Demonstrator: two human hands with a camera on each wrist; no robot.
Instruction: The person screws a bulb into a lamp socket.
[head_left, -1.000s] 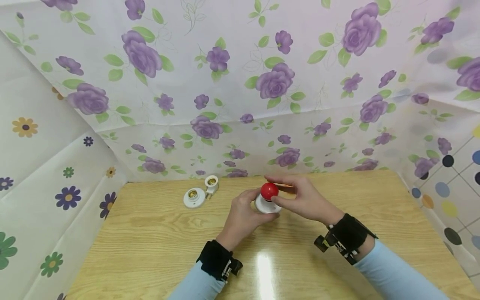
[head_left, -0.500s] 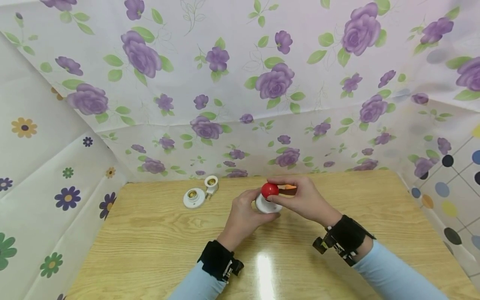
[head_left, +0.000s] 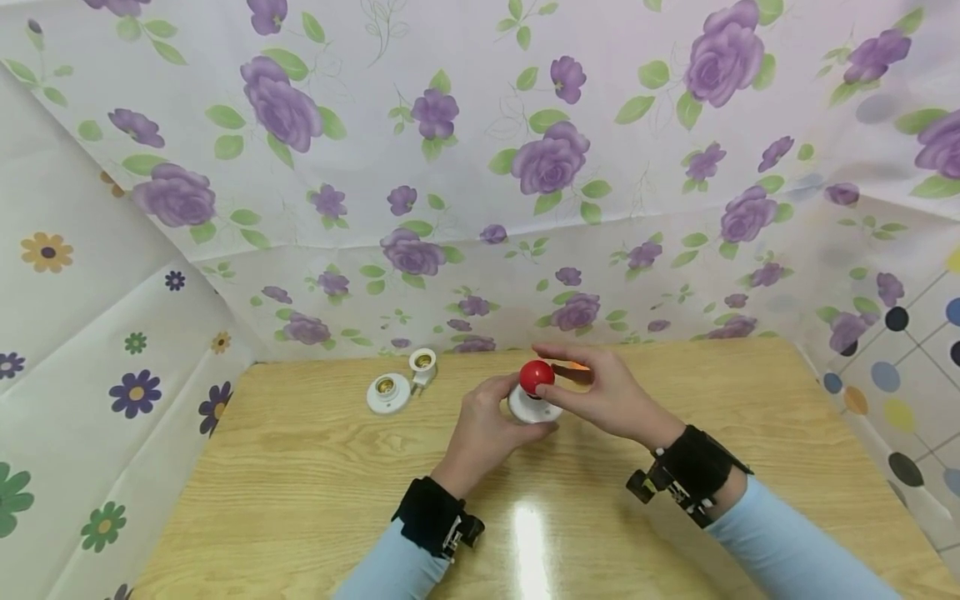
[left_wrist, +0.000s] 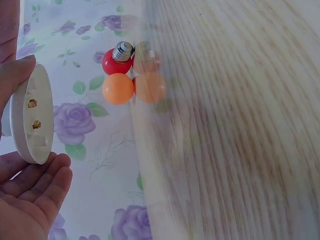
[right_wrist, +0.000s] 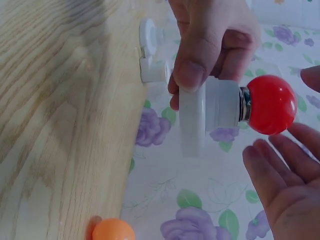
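My left hand (head_left: 483,425) grips the round white base of a lamp holder (head_left: 534,410) above the table, thumb on the near side. In the left wrist view, the underside of the lamp holder shows two brass screws. A red light bulb (head_left: 537,377) stands in its socket; in the right wrist view a strip of the metal screw cap shows. Around the bulb is my right hand (head_left: 609,396), its fingers nearly straight. In the right wrist view the fingertips (right_wrist: 260,150) lie close below the bulb, and the thumb tip is slightly apart from it.
At the back left of the wooden table (head_left: 337,467) lie a round white lamp holder (head_left: 387,392) and a white plug-in socket (head_left: 423,367). Beyond my right hand are an orange bulb (left_wrist: 118,89) and another red bulb (left_wrist: 116,64) with its screw cap showing. Flowered sheets hang behind.
Half a second ago my right forefinger lay against the red bulb; now it stands a little off. The left hand keeps its grip on the lamp holder, almost unmoved.
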